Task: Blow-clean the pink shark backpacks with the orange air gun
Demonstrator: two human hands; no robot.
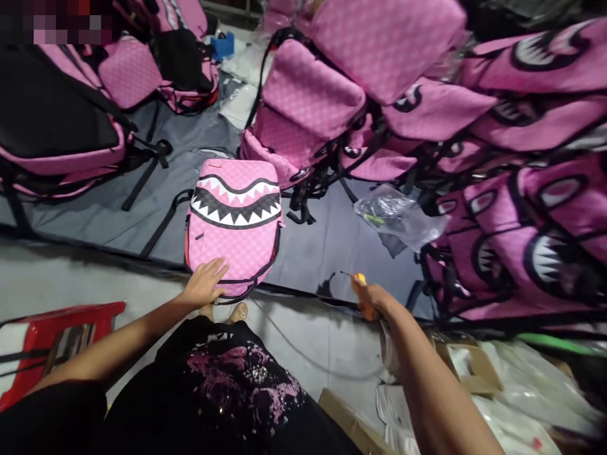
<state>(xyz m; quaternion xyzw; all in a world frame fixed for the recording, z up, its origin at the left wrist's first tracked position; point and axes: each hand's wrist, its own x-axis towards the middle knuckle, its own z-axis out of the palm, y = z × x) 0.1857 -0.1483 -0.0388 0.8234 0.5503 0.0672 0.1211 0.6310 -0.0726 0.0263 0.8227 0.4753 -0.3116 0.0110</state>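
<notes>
A pink checked backpack (pixel 234 243) with a black-and-white shark-tooth mouth on its front lies at the near edge of the grey-covered table (pixel 327 246). Flat on its lower left corner rests my left hand (pixel 206 283), fingers stretched out. Farther right, my right hand (pixel 372 300) is closed round an orange-and-yellow handled tool (pixel 359 284). A thin dark tip points from this tool to the left, apart from the backpack. The tool's exact kind is unclear, since my fingers cover part of it.
Pink backpacks (pixel 303 101) are piled along the back and right, with a black-backed one (pixel 52 114) at left. A clear plastic bag (pixel 403 215) lies on the table. Below are a red stool (pixel 71 341), a cord on the floor, and cardboard (pixel 351 420).
</notes>
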